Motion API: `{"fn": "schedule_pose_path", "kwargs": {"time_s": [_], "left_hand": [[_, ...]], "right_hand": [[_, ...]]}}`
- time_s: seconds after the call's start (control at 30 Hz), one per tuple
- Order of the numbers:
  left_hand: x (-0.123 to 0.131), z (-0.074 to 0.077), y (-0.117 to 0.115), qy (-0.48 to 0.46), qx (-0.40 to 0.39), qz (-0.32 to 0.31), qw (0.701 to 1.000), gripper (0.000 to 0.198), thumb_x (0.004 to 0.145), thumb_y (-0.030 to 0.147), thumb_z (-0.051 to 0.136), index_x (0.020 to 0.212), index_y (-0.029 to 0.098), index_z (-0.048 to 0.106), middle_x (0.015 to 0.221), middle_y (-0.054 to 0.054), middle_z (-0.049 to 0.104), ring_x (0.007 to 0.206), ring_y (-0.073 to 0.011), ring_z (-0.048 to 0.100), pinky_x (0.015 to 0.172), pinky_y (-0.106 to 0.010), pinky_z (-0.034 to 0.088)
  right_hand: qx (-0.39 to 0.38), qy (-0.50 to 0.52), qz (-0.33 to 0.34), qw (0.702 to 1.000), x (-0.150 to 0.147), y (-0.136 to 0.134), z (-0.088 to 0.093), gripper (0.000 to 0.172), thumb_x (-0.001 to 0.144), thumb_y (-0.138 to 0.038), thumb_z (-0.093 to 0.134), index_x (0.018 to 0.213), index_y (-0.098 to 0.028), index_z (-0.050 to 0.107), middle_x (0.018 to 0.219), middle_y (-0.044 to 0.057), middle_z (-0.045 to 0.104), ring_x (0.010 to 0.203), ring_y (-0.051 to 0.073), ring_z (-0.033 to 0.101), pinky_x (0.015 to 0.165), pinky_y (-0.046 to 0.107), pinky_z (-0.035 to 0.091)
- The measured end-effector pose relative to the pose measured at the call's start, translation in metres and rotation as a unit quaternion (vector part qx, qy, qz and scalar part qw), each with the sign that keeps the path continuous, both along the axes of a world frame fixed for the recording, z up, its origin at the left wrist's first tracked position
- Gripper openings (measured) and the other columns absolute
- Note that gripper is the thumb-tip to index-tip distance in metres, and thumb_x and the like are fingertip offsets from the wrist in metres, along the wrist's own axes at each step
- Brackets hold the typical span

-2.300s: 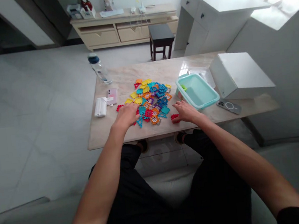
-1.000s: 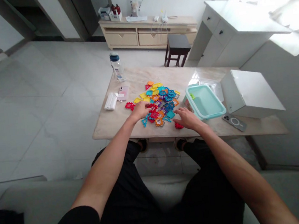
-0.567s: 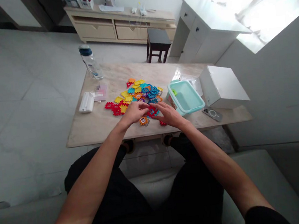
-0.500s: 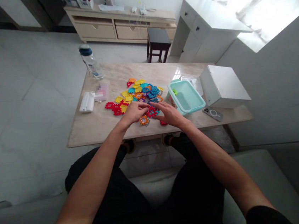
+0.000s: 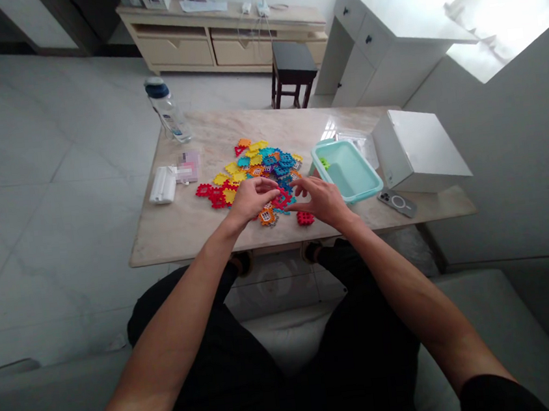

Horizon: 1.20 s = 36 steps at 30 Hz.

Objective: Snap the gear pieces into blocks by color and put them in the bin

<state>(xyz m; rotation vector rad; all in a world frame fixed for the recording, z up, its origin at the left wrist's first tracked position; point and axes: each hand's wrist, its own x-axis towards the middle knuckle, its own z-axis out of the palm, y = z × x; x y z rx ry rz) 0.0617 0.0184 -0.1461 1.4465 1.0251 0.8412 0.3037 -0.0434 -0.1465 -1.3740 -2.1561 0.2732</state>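
Observation:
My left hand [image 5: 253,198] pinches a red toothed interlocking plastic tile [image 5: 282,198] at its left edge, over the near side of a pile. My right hand [image 5: 321,197] is just to the right of that tile, thumb and fingers spread, with nothing seen between them. Below the right hand, a red block of such tiles [image 5: 305,218] lies on the table. The pile holds yellow tiles [image 5: 238,177], blue tiles [image 5: 283,160] and, at the left, red tiles [image 5: 217,198]. An orange tile [image 5: 266,217] lies close below my left hand.
Right of the pile stands a mint-green plastic tub [image 5: 347,170] with a few green pieces inside. Beyond it are a white box [image 5: 420,147] and a grey phone [image 5: 396,203]. A water bottle [image 5: 170,112] and a white packet [image 5: 162,185] occupy the table's left side.
My right hand has drawn back to the right from the red tile, its fingers spreading. The red block beneath it shows more fully. My left hand keeps its pinch. The whole view has shifted slightly.

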Motion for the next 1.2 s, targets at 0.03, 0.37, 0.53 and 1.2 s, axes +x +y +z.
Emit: {"fn": "schedule_pose_path", "kwargs": {"time_s": [0.03,0.37,0.53,1.2], "left_hand": [[0.0,0.0,0.0,0.001,0.005,-0.002,1.0,0.029,0.08,0.032,0.093,0.101,0.016,0.082,0.102,-0.011,0.085,0.095,-0.023,0.08,0.093,-0.038,0.064],[0.01,0.001,-0.01,-0.01,-0.095,0.0,0.995,0.046,0.078,0.02,0.1,0.103,0.017,0.062,0.087,-0.007,0.081,0.083,-0.0199,0.079,0.08,-0.031,0.061],[0.014,0.003,-0.008,0.016,-0.079,0.018,0.997,0.028,0.091,0.018,0.089,0.103,0.017,0.064,0.1,-0.009,0.081,0.093,-0.0198,0.081,0.08,-0.028,0.061],[0.004,0.029,0.001,-0.001,-0.072,0.019,0.997,0.013,0.098,0.025,0.079,0.105,0.017,0.071,0.109,-0.01,0.08,0.088,-0.0183,0.08,0.067,-0.023,0.058]], "right_hand": [[0.008,0.003,0.008,1.0,0.002,-0.001,0.002,0.062,0.095,-0.054,0.091,0.144,-0.023,0.071,0.119,0.01,0.081,0.104,0.027,0.076,0.097,0.04,0.062],[0.026,-0.002,0.137,0.99,-0.006,-0.008,-0.003,0.065,0.107,-0.038,0.077,0.168,-0.028,0.058,0.144,0.014,0.073,0.13,0.033,0.071,0.116,0.055,0.062],[-0.026,-0.01,0.117,0.993,0.007,-0.004,-0.002,0.069,0.1,-0.026,0.081,0.165,-0.029,0.06,0.139,0.014,0.067,0.125,0.031,0.071,0.116,0.054,0.063],[-0.153,-0.096,0.071,0.981,0.056,0.001,-0.061,0.043,0.094,-0.038,0.086,0.131,-0.018,0.076,0.123,0.013,0.066,0.115,0.03,0.07,0.11,0.047,0.06]]}}
